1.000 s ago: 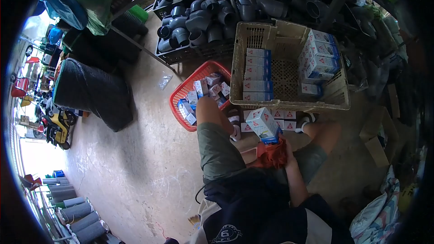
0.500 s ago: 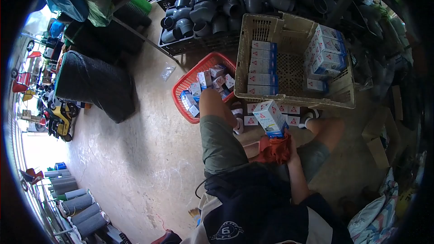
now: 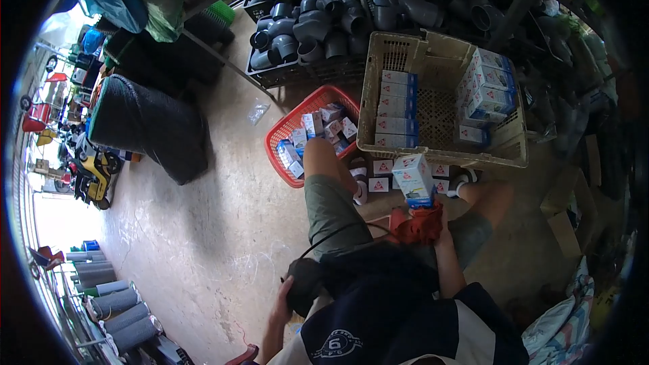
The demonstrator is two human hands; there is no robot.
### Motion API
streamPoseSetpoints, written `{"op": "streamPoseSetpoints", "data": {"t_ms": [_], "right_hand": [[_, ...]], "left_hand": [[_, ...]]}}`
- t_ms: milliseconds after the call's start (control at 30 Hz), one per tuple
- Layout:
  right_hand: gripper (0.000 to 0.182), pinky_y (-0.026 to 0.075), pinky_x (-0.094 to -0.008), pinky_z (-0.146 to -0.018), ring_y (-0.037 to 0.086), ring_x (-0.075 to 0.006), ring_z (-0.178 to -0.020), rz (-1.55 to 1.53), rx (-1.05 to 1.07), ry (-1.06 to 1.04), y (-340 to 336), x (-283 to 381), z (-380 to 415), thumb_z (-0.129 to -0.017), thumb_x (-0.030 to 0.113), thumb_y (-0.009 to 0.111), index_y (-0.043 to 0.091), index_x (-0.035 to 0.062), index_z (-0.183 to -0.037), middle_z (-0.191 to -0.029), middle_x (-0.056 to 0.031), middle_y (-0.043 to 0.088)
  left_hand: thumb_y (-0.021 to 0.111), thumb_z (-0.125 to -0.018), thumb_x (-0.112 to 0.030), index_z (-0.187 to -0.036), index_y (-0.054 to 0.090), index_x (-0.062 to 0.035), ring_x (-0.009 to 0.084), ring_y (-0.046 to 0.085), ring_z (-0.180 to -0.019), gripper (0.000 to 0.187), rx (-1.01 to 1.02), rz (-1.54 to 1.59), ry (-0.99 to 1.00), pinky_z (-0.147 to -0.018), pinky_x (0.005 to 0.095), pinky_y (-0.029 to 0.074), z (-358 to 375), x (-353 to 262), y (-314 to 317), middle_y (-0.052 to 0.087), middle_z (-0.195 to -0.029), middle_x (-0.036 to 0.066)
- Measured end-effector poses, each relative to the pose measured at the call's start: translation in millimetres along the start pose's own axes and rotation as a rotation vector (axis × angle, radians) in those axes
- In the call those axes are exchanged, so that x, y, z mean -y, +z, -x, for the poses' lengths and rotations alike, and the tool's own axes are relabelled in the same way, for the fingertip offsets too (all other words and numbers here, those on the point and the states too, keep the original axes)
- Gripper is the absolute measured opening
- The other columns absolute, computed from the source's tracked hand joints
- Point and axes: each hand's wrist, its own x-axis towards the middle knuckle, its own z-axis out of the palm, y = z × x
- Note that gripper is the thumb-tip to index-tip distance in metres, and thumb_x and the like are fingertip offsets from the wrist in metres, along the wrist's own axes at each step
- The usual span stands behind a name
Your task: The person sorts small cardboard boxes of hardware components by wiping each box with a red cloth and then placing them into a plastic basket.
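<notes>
My right hand [image 3: 444, 230], partly hidden, is closed round a crumpled red cloth [image 3: 417, 226]. A white-and-blue printed cardboard box [image 3: 413, 177] stands up out of the cloth, held tilted in front of my lap. At the lower left, my left hand [image 3: 282, 302] grips the edge of a dark rounded thing [image 3: 306, 288], whose kind I cannot make out. From it a thin black cord [image 3: 338, 231] arcs over my thigh. Several similar small boxes [image 3: 378, 184] lie on the floor between my feet.
A red basket [image 3: 275, 151] holding loose boxes is by my left knee. Ahead, a dirty beige crate [image 3: 443, 156] has boxes stacked along both sides. Black crates of grey pipe fittings [image 3: 313, 29] stand behind. Rolls of dark mesh [image 3: 145, 122] are at left, an opened carton [image 3: 566, 226] at right.
My left hand has come into view at the lower left, holding the dark thing, and the cord now arcs up over my thigh. The box and cloth have shifted slightly right.
</notes>
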Motion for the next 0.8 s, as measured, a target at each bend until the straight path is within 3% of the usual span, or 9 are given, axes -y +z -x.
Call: {"op": "streamPoseSetpoints", "data": {"t_ms": [100,200,267,300,367,433,500,600,800], "right_hand": [[0.064,0.057,-0.0414,-0.073,0.066,-0.0285,-0.087,-0.022,-0.028,0.055,-15.7,8.5,2.6,-0.100,0.049,0.049,0.049,-0.0043,-0.135,-0.110,-0.0170,0.066],[0.067,0.057,-0.0441,-0.088,0.068,-0.0311,-0.102,0.148,-0.343,-0.249,24.9,-5.0,-0.2,-0.100,0.052,0.047,0.047,-0.0017,-0.140,-0.126,-0.0196,0.064],[0.064,0.056,-0.0434,-0.087,0.066,-0.0318,-0.102,0.604,-0.198,-0.244,-54.1,12.3,-0.1,-0.100,0.052,0.048,0.050,-0.0001,-0.138,-0.123,-0.0183,0.065],[0.063,0.055,-0.0431,-0.086,0.066,-0.0317,-0.101,0.678,-0.184,-0.278,-61.9,10.8,2.2,-0.100,0.052,0.048,0.052,0.0009,-0.136,-0.120,-0.0173,0.065],[0.060,0.054,-0.0425,-0.084,0.065,-0.0311,-0.098,0.677,-0.223,-0.379,-37.5,1.0,4.5,-0.100,0.053,0.048,0.055,0.0031,-0.132,-0.115,-0.0148,0.067],[0.057,0.053,-0.0418,-0.082,0.064,-0.0298,-0.094,0.470,-0.213,-0.345,-22.2,4.6,7.6,-0.099,0.054,0.049,0.058,0.0051,-0.129,-0.110,-0.0122,0.067],[0.055,0.053,-0.0409,-0.080,0.063,-0.0282,-0.090,0.201,-0.106,-0.144,-19.6,19.1,18.6,-0.099,0.054,0.050,0.059,0.0069,-0.126,-0.107,-0.0101,0.067],[0.055,0.053,-0.0411,-0.079,0.063,-0.0272,-0.090,0.220,-0.079,-0.173,-13.0,19.7,30.0,-0.098,0.055,0.050,0.059,0.0087,-0.127,-0.107,-0.0097,0.067],[0.052,0.052,-0.0406,-0.077,0.062,-0.0265,-0.089,0.256,-0.128,-0.245,-0.2,17.3,51.9,-0.100,0.053,0.049,0.059,0.0088,-0.126,-0.105,-0.0095,0.067]], "left_hand": [[0.059,-0.094,-0.054,-0.144,0.046,0.0022,0.0305,0.054,-0.128,0.076,0.022,-0.572,0.108,-0.110,0.0376,0.042,5.3,-55.7,49.2,0.058,-0.138,0.020],[0.063,-0.085,-0.065,-0.144,0.046,0.0012,0.0377,0.048,-0.133,0.091,0.050,-1.300,0.054,-0.110,0.0475,0.039,-9.7,-82.3,97.3,0.058,-0.136,0.024],[0.060,-0.087,-0.066,-0.143,0.047,-0.0001,0.0412,0.047,-0.133,0.087,0.158,-1.497,0.110,-0.111,0.0464,0.039,-17.1,-86.8,125.3,0.054,-0.138,0.027],[0.058,-0.088,-0.066,-0.142,0.048,-0.0007,0.0430,0.047,-0.133,0.086,0.218,-1.599,0.139,-0.112,0.0459,0.039,-20.2,-86.1,137.1,0.052,-0.139,0.029],[0.055,-0.088,-0.068,-0.142,0.049,-0.0013,0.0433,0.043,-0.135,0.086,0.226,-1.583,0.219,-0.113,0.0529,0.036,-28.0,-71.4,153.0,0.051,-0.142,0.027],[0.053,-0.088,-0.070,-0.141,0.050,-0.0015,0.0428,0.041,-0.138,0.087,0.206,-1.617,0.261,-0.112,0.0604,0.033,-35.0,-62.4,163.2,0.050,-0.145,0.023],[0.052,-0.088,-0.070,-0.141,0.050,-0.0013,0.0416,0.039,-0.139,0.087,0.165,-1.708,0.256,-0.110,0.0686,0.030,-38.9,-58.1,169.2,0.050,-0.147,0.019],[0.052,-0.088,-0.070,-0.142,0.049,-0.0011,0.0415,0.038,-0.140,0.088,0.190,-1.705,0.256,-0.107,0.0749,0.027,-37.0,-54.1,170.9,0.050,-0.148,0.018],[0.052,-0.088,-0.070,-0.142,0.049,0.0000,0.0417,0.038,-0.140,0.089,0.239,-1.717,0.251,-0.108,0.0736,0.028,-27.9,-49.8,174.6,0.049,-0.148,0.019]]}}
